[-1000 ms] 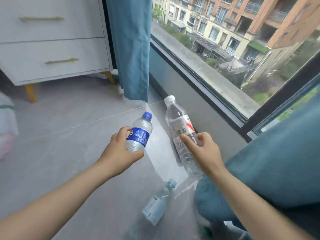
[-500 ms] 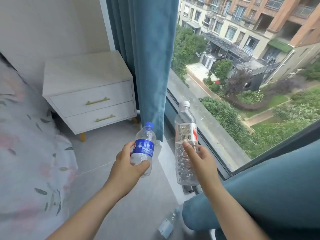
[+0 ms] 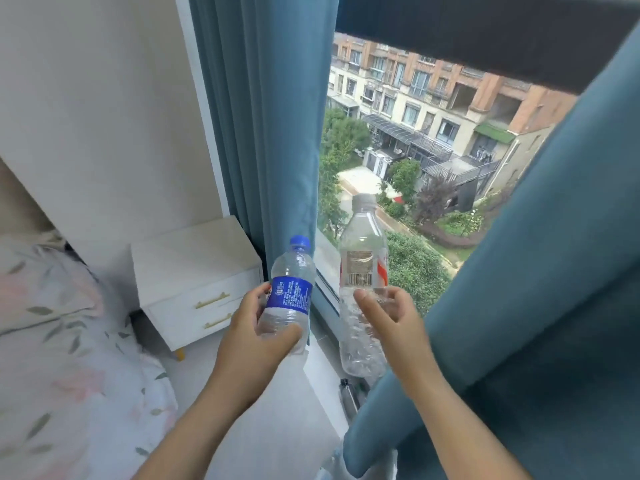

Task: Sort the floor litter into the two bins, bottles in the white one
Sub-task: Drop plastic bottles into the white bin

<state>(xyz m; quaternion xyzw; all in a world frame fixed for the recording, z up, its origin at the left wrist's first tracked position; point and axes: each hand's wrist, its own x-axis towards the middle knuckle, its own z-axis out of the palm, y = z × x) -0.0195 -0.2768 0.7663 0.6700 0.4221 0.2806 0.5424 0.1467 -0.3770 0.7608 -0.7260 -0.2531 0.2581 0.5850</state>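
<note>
Head view shows both task items off the floor and held in front of the window. My left hand grips the small blue-label bottle: the thumb lies across its lower body and the fingers wrap behind the label. My right hand grips the tall clear bottle just below its barcode label, with thumb and fingers curled round the ribbed section. Both bottles stand roughly upright, capped and near each other but apart. I judge both to be empty or almost so, hence very light. The walls look thin and will dent under a hard squeeze, so moderate pressure is enough. The glossy label band is the likeliest place to slip, while the ribbed lower body gives better purchase, so I would hold there and not at the neck. Nothing here is fragile, and I judge a short drop into a bin harmless. Count: two bottles, one per hand. No bin is in view, white or otherwise. One dark item lies on the floor at the foot of the blue curtain; I cannot tell what it is. One white nightstand stands beside the bed.
</note>
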